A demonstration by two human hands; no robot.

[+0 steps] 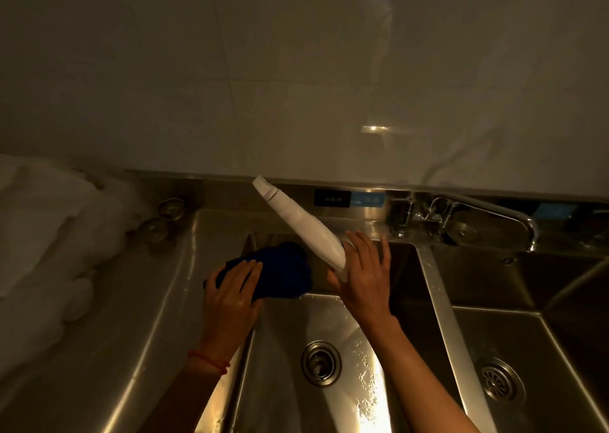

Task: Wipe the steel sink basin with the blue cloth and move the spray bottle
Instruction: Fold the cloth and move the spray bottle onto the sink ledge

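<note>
**One camera, worn on my head**

The only view comes from my head, looking forward and steeply down over the front edge of the steel sink (333,320). It sits close: my forearms enter from the bottom edge, and the basin fills the lower half. The wide lens bends the sink's rims. The upper half faces the tiled wall (296,70) behind the sink's back edge.

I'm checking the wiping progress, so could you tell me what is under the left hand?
The left hand rests on the blue cloth, bunched at the back left edge of the sink. The steel beneath the cloth is covered and cannot be seen.
</note>
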